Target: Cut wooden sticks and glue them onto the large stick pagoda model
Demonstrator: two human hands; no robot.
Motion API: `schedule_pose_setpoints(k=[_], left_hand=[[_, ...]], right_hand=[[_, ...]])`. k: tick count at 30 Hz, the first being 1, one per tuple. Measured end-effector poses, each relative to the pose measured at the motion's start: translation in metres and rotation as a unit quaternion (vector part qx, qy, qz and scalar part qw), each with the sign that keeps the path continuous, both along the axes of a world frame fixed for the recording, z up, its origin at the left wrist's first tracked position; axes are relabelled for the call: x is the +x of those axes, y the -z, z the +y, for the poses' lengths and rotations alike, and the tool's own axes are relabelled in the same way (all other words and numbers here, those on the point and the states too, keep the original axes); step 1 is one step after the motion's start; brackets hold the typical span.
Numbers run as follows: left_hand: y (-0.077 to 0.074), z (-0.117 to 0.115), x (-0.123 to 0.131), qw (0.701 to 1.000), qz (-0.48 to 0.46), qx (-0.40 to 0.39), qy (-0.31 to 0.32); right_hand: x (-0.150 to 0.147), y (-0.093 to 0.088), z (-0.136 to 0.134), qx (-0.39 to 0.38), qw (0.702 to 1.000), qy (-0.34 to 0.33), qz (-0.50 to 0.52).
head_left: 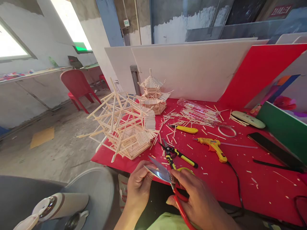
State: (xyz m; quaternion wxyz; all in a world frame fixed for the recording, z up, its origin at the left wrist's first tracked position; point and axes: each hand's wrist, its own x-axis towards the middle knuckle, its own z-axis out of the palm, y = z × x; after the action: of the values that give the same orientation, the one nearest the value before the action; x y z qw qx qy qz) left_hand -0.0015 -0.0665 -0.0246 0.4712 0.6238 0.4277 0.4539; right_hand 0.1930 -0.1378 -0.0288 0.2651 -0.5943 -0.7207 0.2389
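Observation:
My right hand (192, 188) grips a pair of scissors (161, 175) with red handles, their blades parted and pointing left. My left hand (139, 182) is closed in a pinch by the blade tips; whatever lies between its fingers is too small to make out. Just beyond the hands, pruning shears (176, 155) with black and yellow handles lie on the red table (240, 188). Behind my left hand stands an unfinished pavilion model (124, 127) of thin wooden sticks, with an open roof frame. A smaller stick pavilion (153, 92) with a pointed roof stands behind it.
A yellow utility knife (185, 129), a glue gun (213, 147) with its cord, a tape ring (227, 131) and a bag of sticks (199, 111) lie on the table among scattered sticks. White boards (192, 70) lean behind. A bottle (64, 206) lies on a grey stool (100, 182).

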Motion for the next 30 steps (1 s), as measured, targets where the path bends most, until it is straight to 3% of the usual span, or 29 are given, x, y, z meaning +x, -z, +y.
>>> schedule_pose_setpoints(k=[9,14,21,30], left_hand=[[-0.004,0.002,0.0,0.999,0.031,0.021,0.014],[-0.003,0.003,0.005,0.999,0.029,0.019,0.023],[0.001,0.0,0.008,1.0,0.02,-0.01,0.011],[0.012,-0.003,0.004,0.999,-0.026,-0.005,0.031]], right_hand=[[0.0,-0.001,0.003,-0.01,1.0,-0.012,0.003],[0.004,0.009,0.003,0.022,1.0,-0.006,0.01],[0.005,0.018,0.0,-0.036,0.993,-0.004,0.114],[0.007,0.002,0.004,-0.053,0.999,0.011,-0.001]])
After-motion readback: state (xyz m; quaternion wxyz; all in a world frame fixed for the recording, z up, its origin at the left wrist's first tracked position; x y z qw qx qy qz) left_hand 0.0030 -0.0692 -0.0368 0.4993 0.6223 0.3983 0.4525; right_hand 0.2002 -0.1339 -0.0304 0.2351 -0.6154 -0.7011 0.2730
